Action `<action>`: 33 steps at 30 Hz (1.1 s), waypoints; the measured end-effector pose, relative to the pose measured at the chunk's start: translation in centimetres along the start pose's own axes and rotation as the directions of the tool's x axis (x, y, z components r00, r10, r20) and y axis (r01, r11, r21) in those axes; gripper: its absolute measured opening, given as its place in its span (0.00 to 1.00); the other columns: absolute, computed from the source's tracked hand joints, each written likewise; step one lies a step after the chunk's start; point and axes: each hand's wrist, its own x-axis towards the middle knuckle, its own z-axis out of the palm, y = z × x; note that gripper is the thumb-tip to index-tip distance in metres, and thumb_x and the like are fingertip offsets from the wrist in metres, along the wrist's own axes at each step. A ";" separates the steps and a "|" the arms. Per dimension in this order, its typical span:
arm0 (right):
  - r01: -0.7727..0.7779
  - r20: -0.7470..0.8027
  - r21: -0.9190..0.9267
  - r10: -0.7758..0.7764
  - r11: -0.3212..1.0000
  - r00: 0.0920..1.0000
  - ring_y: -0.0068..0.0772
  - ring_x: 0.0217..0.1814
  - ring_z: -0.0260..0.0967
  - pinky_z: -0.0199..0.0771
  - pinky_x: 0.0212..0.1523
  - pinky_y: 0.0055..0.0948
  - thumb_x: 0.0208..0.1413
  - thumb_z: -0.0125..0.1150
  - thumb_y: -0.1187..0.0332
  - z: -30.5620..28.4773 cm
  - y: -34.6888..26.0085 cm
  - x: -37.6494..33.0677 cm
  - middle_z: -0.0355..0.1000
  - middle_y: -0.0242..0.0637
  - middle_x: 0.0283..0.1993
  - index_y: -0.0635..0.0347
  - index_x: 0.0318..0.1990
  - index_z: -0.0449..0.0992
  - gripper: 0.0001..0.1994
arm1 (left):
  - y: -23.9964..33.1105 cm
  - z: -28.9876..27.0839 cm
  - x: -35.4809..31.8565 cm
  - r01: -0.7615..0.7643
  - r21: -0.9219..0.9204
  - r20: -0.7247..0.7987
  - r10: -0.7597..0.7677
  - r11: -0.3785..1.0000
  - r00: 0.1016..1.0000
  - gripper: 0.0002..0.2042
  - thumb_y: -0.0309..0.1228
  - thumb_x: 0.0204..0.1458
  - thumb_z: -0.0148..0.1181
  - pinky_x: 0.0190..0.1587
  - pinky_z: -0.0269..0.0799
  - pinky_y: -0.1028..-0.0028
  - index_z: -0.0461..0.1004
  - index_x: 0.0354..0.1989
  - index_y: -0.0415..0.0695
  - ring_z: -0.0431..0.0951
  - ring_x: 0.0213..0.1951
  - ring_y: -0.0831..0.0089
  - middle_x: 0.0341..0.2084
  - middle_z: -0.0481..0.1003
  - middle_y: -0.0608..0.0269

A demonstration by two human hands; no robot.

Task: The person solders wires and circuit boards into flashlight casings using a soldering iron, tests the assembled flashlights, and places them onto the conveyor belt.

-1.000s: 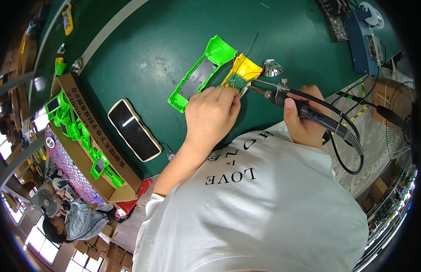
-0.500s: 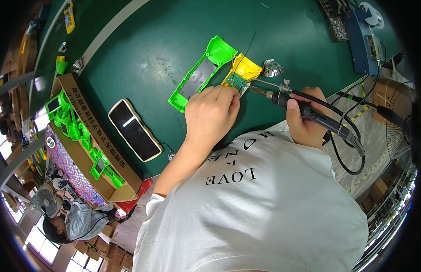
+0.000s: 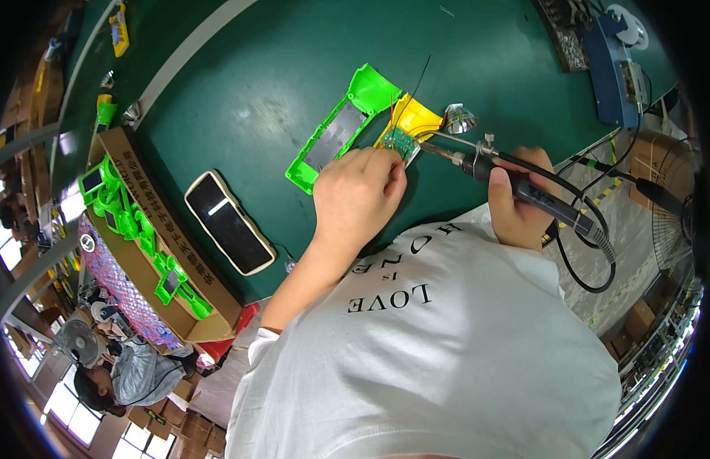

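In my right hand (image 3: 519,214) is a black soldering iron (image 3: 554,205) with a thin metal feed tube alongside it. Its tip reaches the edge of a small green circuit board (image 3: 401,142), which lies over a yellow plastic housing (image 3: 421,116) with thin wires rising from it. My left hand (image 3: 359,187) is closed beside the board, its fingertips turned down and hidden, so what they pinch does not show. A bright green housing shell (image 3: 366,92) with a rectangular opening lies left of the yellow part. To its right rests a shiny reflector cup (image 3: 459,118).
A phone in a pale case (image 3: 229,222) lies left of my forearm. Further left, a cardboard box (image 3: 210,287) holds several green housings. A blue device with a wire spool (image 3: 611,73) stands at the far right. Another person (image 3: 141,371) sits at lower left.
Both hands stay at the board with almost no movement. The iron's tip has shifted very slightly, and the thin black wire leans a little differently.
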 end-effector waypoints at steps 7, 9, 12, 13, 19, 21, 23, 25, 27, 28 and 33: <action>0.013 -0.327 0.163 0.041 0.987 0.944 0.23 0.26 0.61 0.63 0.31 0.20 0.48 0.55 0.74 0.2 3.3 0.0 0.63 0.34 0.31 0.62 0.33 0.65 0.07 | -0.1 0.2 0.4 -0.016 0.031 0.075 0.014 0.999 0.997 0.05 0.26 0.35 0.61 0.21 0.63 0.69 0.70 0.20 0.45 0.70 0.18 0.66 0.13 0.67 0.65; -0.148 -0.275 0.404 0.274 0.903 0.921 0.16 0.22 0.55 0.57 0.21 0.15 0.50 0.53 0.72 -0.5 2.2 0.8 0.61 0.33 0.31 0.62 0.32 0.64 0.06 | -0.1 -0.1 0.0 -0.011 -0.015 0.066 0.012 1.000 0.998 0.05 0.25 0.35 0.61 0.21 0.63 0.69 0.69 0.20 0.45 0.70 0.18 0.67 0.13 0.67 0.66; -0.173 -0.335 0.467 0.354 0.867 0.873 0.10 0.17 0.48 0.51 0.17 0.11 0.53 0.47 0.71 -0.5 2.6 1.8 0.61 0.31 0.30 0.62 0.32 0.63 0.04 | -0.2 -0.3 -0.3 -0.011 -0.026 0.090 0.013 1.000 0.996 0.06 0.25 0.35 0.61 0.21 0.63 0.69 0.69 0.20 0.45 0.71 0.18 0.67 0.13 0.67 0.66; -0.159 -0.329 0.475 0.342 0.865 0.880 0.10 0.17 0.48 0.51 0.17 0.11 0.53 0.47 0.71 -0.7 2.8 1.9 0.61 0.31 0.30 0.62 0.32 0.63 0.04 | -0.1 -0.3 -0.5 -0.004 -0.033 0.093 0.007 0.999 0.996 0.06 0.25 0.35 0.61 0.21 0.63 0.69 0.69 0.20 0.45 0.71 0.18 0.68 0.13 0.67 0.66; -0.126 -0.359 0.452 0.309 0.883 0.881 0.12 0.17 0.49 0.60 0.22 0.17 0.56 0.44 0.71 -0.4 4.5 3.4 0.59 0.30 0.26 0.62 0.34 0.63 0.04 | 0.1 -0.9 0.0 -0.003 0.006 0.087 0.002 1.000 0.996 0.06 0.26 0.36 0.61 0.21 0.65 0.70 0.69 0.20 0.45 0.71 0.18 0.67 0.14 0.69 0.65; -0.127 -0.369 0.465 0.322 0.876 0.872 0.13 0.16 0.49 0.60 0.23 0.18 0.56 0.44 0.70 -0.4 5.2 3.9 0.58 0.29 0.24 0.62 0.34 0.63 0.05 | 0.2 -1.6 0.4 -0.013 0.012 0.119 0.012 1.000 0.993 0.06 0.30 0.38 0.62 0.21 0.65 0.70 0.70 0.20 0.46 0.71 0.18 0.67 0.14 0.69 0.65; -0.124 -0.383 0.475 0.332 0.871 0.862 0.13 0.16 0.49 0.61 0.24 0.20 0.57 0.43 0.69 -0.4 6.3 4.3 0.57 0.28 0.23 0.62 0.34 0.64 0.06 | -0.4 -3.5 1.8 0.037 0.043 0.084 -0.041 0.998 0.996 0.06 0.33 0.40 0.62 0.21 0.65 0.70 0.73 0.20 0.46 0.72 0.19 0.66 0.14 0.70 0.64; -0.073 -0.382 0.543 0.323 0.837 0.866 0.14 0.16 0.49 0.60 0.24 0.20 0.57 0.43 0.67 -0.4 7.5 4.8 0.56 0.27 0.19 0.61 0.34 0.65 0.07 | -2.2 -5.8 4.7 0.152 0.156 -0.033 -0.148 0.976 0.988 0.07 0.35 0.42 0.60 0.21 0.66 0.65 0.73 0.21 0.45 0.72 0.19 0.63 0.15 0.71 0.60; -0.064 -0.348 0.624 0.350 0.779 0.870 0.15 0.15 0.49 0.59 0.24 0.20 0.57 0.43 0.66 -0.4 9.0 4.8 0.55 0.26 0.18 0.60 0.35 0.65 0.07 | -5.9 -7.6 8.7 0.257 0.311 -0.222 -0.193 0.915 0.956 0.09 0.36 0.42 0.59 0.25 0.68 0.65 0.73 0.25 0.44 0.73 0.23 0.60 0.19 0.72 0.58; -0.059 -0.310 0.702 0.379 0.710 0.872 0.15 0.15 0.49 0.58 0.25 0.19 0.58 0.44 0.65 -0.2 9.7 4.9 0.54 0.26 0.17 0.59 0.35 0.65 0.08 | -8.5 -8.7 11.3 0.315 0.329 -0.261 -0.235 0.890 0.936 0.11 0.38 0.42 0.59 0.30 0.69 0.65 0.73 0.28 0.43 0.74 0.27 0.60 0.21 0.72 0.58; -0.047 -0.277 0.849 0.519 0.526 0.809 0.14 0.17 0.51 0.59 0.23 0.18 0.57 0.45 0.66 0.6 9.8 5.2 0.55 0.26 0.17 0.59 0.32 0.65 0.07 | -23.0 -13.3 19.2 0.584 0.654 -0.382 -0.456 0.481 0.804 0.23 0.45 0.41 0.60 0.41 0.68 0.60 0.66 0.40 0.40 0.69 0.44 0.56 0.40 0.67 0.53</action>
